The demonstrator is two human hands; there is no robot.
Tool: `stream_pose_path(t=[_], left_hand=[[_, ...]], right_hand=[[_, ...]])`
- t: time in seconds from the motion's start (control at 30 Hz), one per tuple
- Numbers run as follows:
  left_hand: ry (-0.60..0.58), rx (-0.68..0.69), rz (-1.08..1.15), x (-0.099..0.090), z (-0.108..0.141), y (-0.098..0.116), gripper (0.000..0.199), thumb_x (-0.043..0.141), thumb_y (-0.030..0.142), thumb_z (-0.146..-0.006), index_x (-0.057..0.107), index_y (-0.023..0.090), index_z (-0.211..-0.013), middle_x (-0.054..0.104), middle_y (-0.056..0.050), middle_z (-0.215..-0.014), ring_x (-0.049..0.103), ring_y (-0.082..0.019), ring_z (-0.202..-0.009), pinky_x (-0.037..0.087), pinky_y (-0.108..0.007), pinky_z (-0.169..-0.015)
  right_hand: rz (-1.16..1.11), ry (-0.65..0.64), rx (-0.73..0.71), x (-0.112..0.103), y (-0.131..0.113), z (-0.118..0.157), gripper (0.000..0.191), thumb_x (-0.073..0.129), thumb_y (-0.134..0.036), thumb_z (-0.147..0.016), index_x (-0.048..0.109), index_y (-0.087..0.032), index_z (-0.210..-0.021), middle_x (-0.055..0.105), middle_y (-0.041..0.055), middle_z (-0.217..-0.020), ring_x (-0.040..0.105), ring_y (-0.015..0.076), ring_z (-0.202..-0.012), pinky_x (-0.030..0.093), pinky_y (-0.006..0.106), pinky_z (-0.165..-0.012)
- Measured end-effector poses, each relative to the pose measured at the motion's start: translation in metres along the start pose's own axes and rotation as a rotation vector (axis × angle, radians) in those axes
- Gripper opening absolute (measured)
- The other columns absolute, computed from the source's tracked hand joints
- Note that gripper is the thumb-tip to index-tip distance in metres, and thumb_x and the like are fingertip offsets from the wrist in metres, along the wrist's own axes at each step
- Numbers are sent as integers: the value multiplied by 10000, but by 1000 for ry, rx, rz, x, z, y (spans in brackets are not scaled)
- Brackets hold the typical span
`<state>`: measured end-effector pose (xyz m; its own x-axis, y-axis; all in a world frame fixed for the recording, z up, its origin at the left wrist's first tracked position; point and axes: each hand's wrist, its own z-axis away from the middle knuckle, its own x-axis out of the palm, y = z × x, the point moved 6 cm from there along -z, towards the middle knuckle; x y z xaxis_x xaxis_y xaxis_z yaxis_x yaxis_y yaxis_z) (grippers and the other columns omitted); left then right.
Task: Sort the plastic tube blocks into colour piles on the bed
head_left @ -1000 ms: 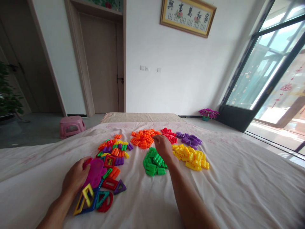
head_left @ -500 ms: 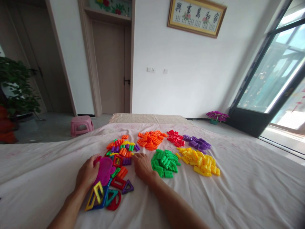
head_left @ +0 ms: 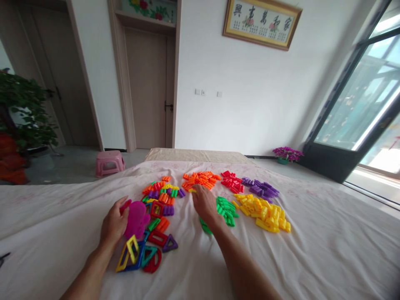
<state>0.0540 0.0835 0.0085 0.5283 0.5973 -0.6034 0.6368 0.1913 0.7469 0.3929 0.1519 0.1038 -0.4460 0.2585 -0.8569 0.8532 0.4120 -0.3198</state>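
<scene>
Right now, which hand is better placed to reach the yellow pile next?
Right hand, I'd say: nearer the yellow pile and seemingly pinching a yellow piece, while the left hand is at the magenta piece.

a white wall carries a gold-framed panel of dark characters and pink flowers, with white switch plates below it. to the left stand brown doors, a leafy green plant and a pink stool on the grey floor. daylight comes through the dark-framed glass door at right, near magenta flowers.
</scene>
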Motion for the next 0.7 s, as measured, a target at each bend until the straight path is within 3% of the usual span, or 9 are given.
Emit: stream_pose_path(t=[0.23, 0.43, 0.57, 0.7], left_hand=[[120, -70, -36, -22, 2, 1, 537, 510, 404, -874, 532, 186, -1364, 662, -132, -1280, 645, -272, -1130, 489, -377, -963], [205, -152, -23, -40, 1, -10, 567, 518, 420, -855, 557, 148, -1351, 655, -156, -1275, 631, -303, -1140, 480, -410, -985], [333, -182, -85, -57, 4, -10, 567, 517, 397, -850, 565, 145, -1355, 664, -166, -1233, 637, -326, -1094, 500, -437, -943], [465, -165, -316, -74, 13, 7, 547, 508, 332, -858, 565, 130, -1363, 645, -212, -1203, 605, -406, -1093, 496, -531, -874]], right_hand=[[50, 130, 321, -52, 95, -17, 302, 492, -240, -916, 680, -238, -1152, 688, 69, -1180, 619, 219, -1096, 428, 296, -891], [159, 202, 592, -92, 166, 6, 369, 467, -283, -901, 684, -264, -1198, 683, 108, -1190, 618, 289, -1079, 441, 369, -848], [238, 289, 722, -113, 186, 24, 405, 448, -297, -899, 680, -268, -1229, 648, 135, -1233, 564, 329, -1122, 415, 423, -895], [231, 354, 664, -117, 176, 20, 388, 456, -295, -900, 695, -274, -1205, 641, 112, -1234, 530, 318, -1129, 396, 421, -925]])
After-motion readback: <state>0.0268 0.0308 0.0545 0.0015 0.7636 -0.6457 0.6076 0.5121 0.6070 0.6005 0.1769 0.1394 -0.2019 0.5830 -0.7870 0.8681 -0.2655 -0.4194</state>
